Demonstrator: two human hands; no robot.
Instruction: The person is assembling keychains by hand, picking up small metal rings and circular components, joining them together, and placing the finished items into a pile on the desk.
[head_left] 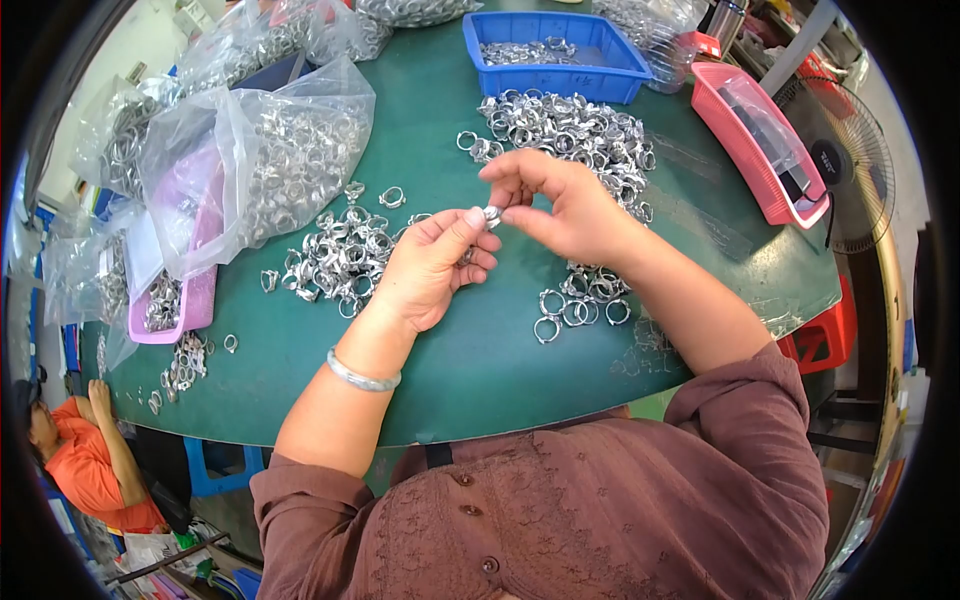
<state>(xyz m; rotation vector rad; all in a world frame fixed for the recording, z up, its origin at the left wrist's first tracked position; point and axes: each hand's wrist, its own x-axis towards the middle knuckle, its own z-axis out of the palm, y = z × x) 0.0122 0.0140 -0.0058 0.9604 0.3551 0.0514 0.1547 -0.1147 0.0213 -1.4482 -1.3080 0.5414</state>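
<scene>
Over the middle of the green table, my left hand point(432, 262) pinches a small metal hose clamp point(491, 214) between thumb and fingers. My right hand point(572, 212) is just to its right, with its thumb tip at the clamp. The right index finger is raised apart from the thumb, and I see nothing between them. Behind my left hand lies a heap of silver hose clamps point(345, 255). A larger heap of clamps point(570, 125) spreads beyond and beneath my right hand, partly hidden by it. More loose clamps point(580, 305) lie near my right forearm.
A blue tray point(620, 85) with clamps stands at the far side. Clear bags of clamps point(300, 150) and a purple basket point(205, 300) are on the left. On the right are a pink basket point(745, 165) and a fan point(835, 160). A person in orange point(95, 465) sits at far left.
</scene>
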